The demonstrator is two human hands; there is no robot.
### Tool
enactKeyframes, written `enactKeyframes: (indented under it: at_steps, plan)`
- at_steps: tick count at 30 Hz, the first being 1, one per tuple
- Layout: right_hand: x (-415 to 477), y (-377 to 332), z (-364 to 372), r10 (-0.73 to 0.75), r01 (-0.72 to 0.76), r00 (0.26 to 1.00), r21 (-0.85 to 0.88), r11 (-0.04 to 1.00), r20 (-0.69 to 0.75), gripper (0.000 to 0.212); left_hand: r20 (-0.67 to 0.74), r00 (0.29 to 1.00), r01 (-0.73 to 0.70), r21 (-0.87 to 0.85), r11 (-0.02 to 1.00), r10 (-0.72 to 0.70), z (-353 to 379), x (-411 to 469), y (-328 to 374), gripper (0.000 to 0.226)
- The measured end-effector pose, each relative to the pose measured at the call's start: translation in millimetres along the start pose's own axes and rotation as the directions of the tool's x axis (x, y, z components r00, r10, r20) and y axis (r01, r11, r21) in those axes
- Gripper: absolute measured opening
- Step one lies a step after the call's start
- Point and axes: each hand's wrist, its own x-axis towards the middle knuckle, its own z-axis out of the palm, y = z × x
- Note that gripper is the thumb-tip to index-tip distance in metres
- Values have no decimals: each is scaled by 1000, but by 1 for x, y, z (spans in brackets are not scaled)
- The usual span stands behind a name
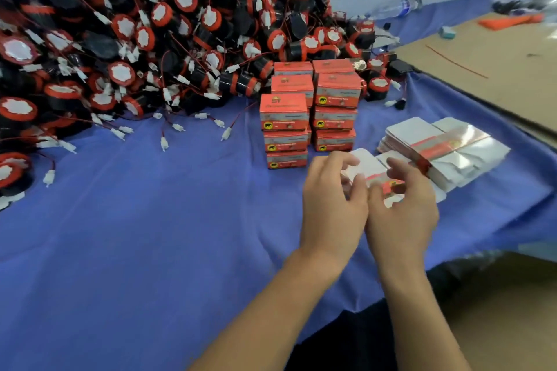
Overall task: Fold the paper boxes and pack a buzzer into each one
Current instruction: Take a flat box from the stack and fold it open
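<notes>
A flat, unfolded paper box (366,167), white with a red printed band, is held above the blue cloth between both hands. My left hand (333,205) grips its left side with curled fingers and thumb. My right hand (401,214) pinches its right part near the red band. Just right of the hands lies a stack of flat box blanks (446,149). Folded red boxes (310,111) stand stacked in two columns behind the hands. A large heap of black-and-red buzzers (135,39) with red wires and white plugs fills the left and back of the table.
The blue cloth (150,235) covers the table, whose front edge runs diagonally at lower right. A brown cardboard sheet (488,69) lies at the right rear with a red wire and small items on it. A plastic bottle (401,6) lies by the wall.
</notes>
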Motion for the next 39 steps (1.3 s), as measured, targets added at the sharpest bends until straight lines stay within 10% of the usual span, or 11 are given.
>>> enactKeyframes:
  at_steps: [7, 21, 30, 39]
  plan:
    - [-2, 50, -29, 184, -139, 972, -277, 951, 145, 44, 243, 932, 212, 233, 949, -268, 46, -25, -18, 22]
    - [11, 44, -37, 315, -301, 931, -99, 948, 184, 32, 86, 915, 403, -181, 897, -394, 49, -26, -9, 44]
    - [9, 40, -46, 196, -184, 950, -74, 980, 242, 51, 271, 792, 609, -421, 672, -548, 43, -21, -12, 39]
    - [-8, 8, -56, 40, -72, 951, 92, 993, 308, 43, 146, 882, 455, -518, 725, -449, -13, -37, -6, 45]
